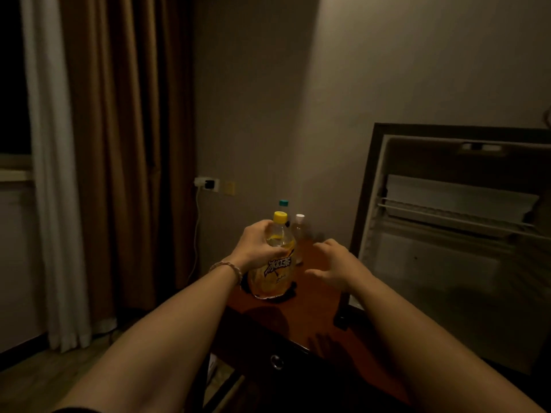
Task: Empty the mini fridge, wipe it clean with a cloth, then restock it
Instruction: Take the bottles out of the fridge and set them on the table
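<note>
On reddish wooden tabletop (pixel 268 317), left hand (pixel 258 245) fingers clenched round yellow-capped iced-tea bottle (pixel 275 272); right hand (pixel 331 263) released. At 3 o'clock, open mini fridge (pixel 447 234) seemingly empty; wiping, restocking likely left.

Brown curtains (pixel 119 144) hang in long folds at the far left, with a pale sheer curtain (pixel 50 204) beside them over a dark window (pixel 12 70). On the plain far wall (pixel 387 70), low down, sits a white wall socket (pixel 207 184) with a dark plug in it; a white cable (pixel 196 234) drops from it along the curtain edge. A small beige switch plate (pixel 229 188) is just right of the socket. The desk (pixel 313 299) has a reddish-brown top and a dark front with a round metal drawer pull (pixel 276 361). The near left floor (pixel 44 377) looks wooden.
</note>
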